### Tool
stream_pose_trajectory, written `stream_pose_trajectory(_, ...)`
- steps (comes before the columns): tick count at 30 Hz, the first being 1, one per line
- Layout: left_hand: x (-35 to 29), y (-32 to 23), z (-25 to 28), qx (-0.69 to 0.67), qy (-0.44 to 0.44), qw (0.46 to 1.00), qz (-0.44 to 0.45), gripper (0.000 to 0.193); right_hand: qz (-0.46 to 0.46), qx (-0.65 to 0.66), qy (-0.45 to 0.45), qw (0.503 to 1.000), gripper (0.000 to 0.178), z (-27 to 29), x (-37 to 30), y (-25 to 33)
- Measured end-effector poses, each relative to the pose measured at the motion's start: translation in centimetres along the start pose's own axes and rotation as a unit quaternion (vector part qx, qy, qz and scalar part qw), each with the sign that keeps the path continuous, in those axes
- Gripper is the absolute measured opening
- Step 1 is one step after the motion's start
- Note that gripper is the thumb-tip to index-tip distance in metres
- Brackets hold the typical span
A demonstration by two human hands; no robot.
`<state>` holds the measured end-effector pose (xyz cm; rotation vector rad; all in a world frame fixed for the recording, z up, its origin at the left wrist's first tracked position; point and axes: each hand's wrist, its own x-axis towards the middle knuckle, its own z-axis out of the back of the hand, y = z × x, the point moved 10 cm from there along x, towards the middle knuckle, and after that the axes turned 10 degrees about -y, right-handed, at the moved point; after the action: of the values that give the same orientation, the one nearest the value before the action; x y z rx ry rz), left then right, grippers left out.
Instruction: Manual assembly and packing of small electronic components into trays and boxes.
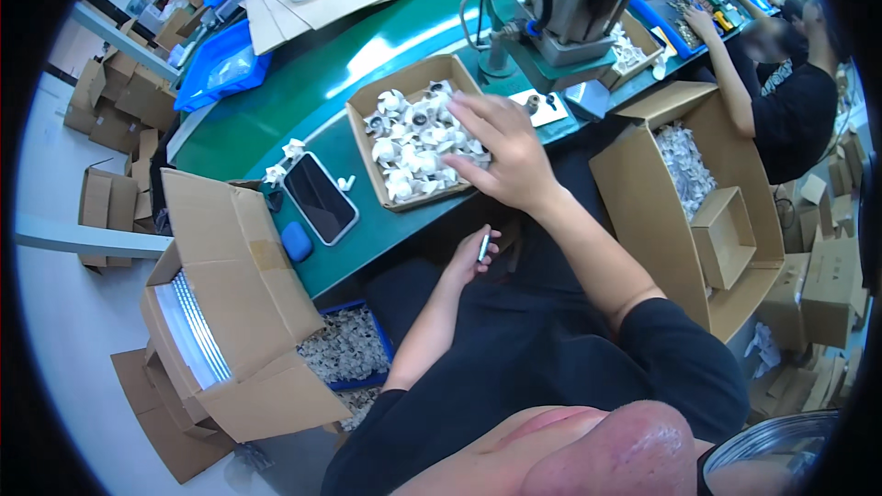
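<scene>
My right hand [511, 149] hovers over the right side of a shallow cardboard box [366, 168]. Its fingers are spread, and I see nothing held in them. White plastic parts with curved blades [411, 149] fill the box, some with a dark metal centre. Lower down, in front of the table edge, my left hand [467, 262] is closed around a short, slim rod, silver and dark [483, 247]. Its exact kind is too small to tell.
Left of the box lie a phone [320, 197], a blue case [296, 242] and loose white parts [285, 162]. A grey machine [574, 9] stands behind. Large open cartons flank me, left [243, 266] and right [643, 211]. A co-worker [790, 101] sits at the far right.
</scene>
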<state>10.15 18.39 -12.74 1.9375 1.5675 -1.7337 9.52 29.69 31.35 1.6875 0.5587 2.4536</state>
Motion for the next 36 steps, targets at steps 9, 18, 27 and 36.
stream_pose_trajectory(9, -9.0, -2.1, -4.8, -0.103, 0.408, 0.907, -0.011, 0.042, -0.224, 0.153, 0.244, 0.931, 0.03, 0.3, -20.4, -1.1)
stream_pose_trajectory(18, -9.3, -2.2, -6.6, -0.094, 0.457, 0.884, 0.018, 0.041, -0.314, 0.245, 0.344, 0.85, 0.03, -1.1, -21.5, -4.5)
stream_pose_trajectory(27, -6.2, -1.0, -6.0, 0.002, 0.332, 0.943, 0.039, 0.037, -0.296, 0.0, 0.025, 0.955, 0.026, 7.8, -5.4, -14.3)
stream_pose_trajectory(36, -2.1, 2.2, -4.2, 0.159, 0.168, 0.973, 0.028, 0.034, -0.381, -0.008, 0.122, 0.917, 0.023, 3.7, -5.4, -18.1)
